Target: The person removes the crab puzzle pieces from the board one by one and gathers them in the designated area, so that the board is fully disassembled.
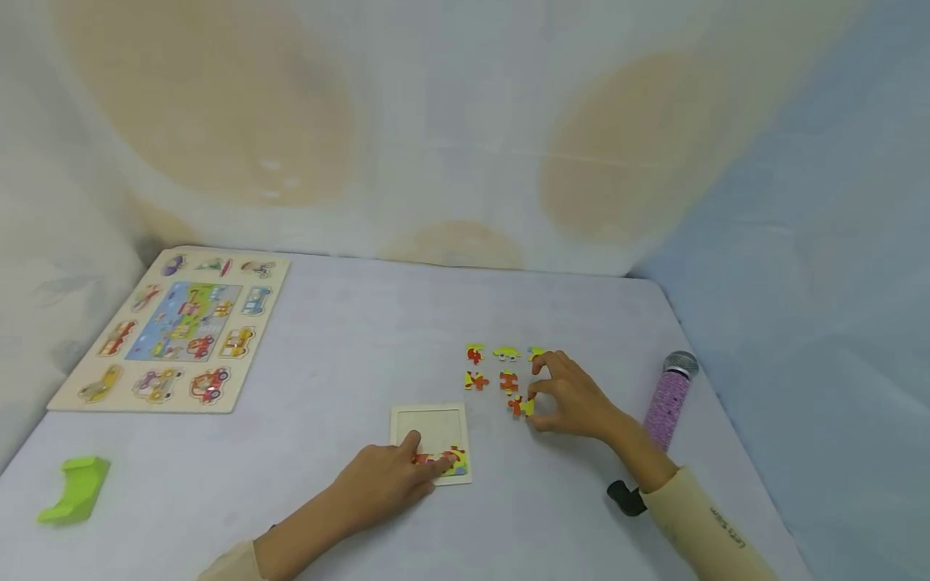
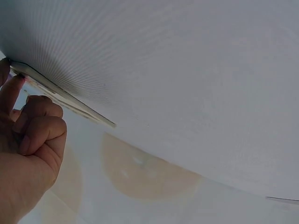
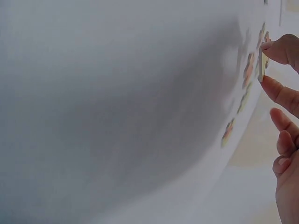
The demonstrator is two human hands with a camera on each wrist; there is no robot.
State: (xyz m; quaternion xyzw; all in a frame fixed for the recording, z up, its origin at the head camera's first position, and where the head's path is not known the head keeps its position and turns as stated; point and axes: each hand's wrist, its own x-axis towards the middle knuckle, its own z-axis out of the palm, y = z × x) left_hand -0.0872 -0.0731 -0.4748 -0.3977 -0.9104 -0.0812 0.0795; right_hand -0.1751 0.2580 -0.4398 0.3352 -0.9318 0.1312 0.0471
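My right hand (image 1: 574, 399) pinches a small red and yellow jigsaw piece (image 1: 517, 406) between thumb and a fingertip. In the right wrist view the held piece (image 3: 262, 67) stands edge-on between the two fingertips. Several loose jigsaw pieces, among them a red one (image 1: 508, 382) and a yellow one (image 1: 506, 353), lie in rows just beyond it. My left hand (image 1: 385, 480) rests at a square wooden puzzle tray (image 1: 427, 410), its extended index finger on the joined pieces (image 1: 458, 466) along the near side. The other left fingers (image 2: 44, 126) are curled and grip nothing.
A wooden picture board (image 1: 243, 379) with vehicle shapes lies at the far left. Nearer on the left is a green curved block (image 1: 78, 488). A pink glittery microphone (image 1: 667, 407) lies right, partly behind my right forearm. Patterned cloth walls (image 1: 450, 137) border the table.
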